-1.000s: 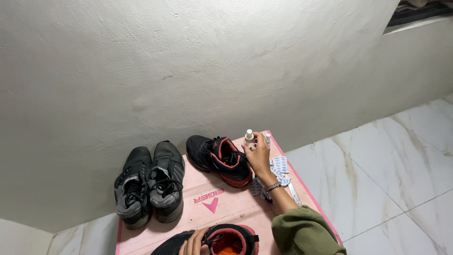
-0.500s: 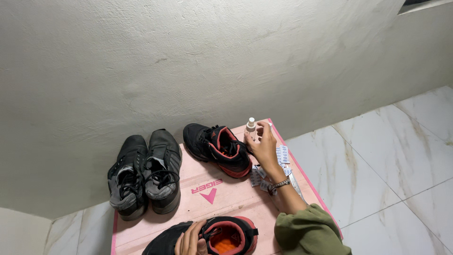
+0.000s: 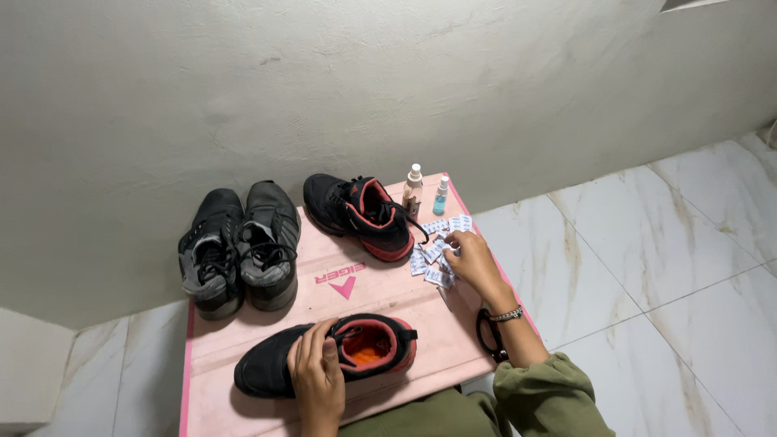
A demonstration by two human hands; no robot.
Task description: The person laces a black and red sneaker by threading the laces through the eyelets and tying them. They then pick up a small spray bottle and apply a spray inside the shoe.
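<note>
At nine o'clock on our pink mat (image 3: 243, 348) stand grey shoes (image 3: 240, 247). Our left hand (image 3: 317, 379) clamps the near black-and-red shoe (image 3: 340, 356) at six. At three, our right hand (image 3: 473, 260) fingers small sachets (image 3: 437, 247), seemingly pinching one.

Bare mat (image 3: 243, 344) between shoes; bottles (image 3: 425, 193) and packets (image 3: 437, 247) crowd right corner.

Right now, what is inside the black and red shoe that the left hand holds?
Inside the black and red shoe an orange insole shows at the heel opening. The left hand rests over the near edge, and the toe part is hidden by the upper.
</note>
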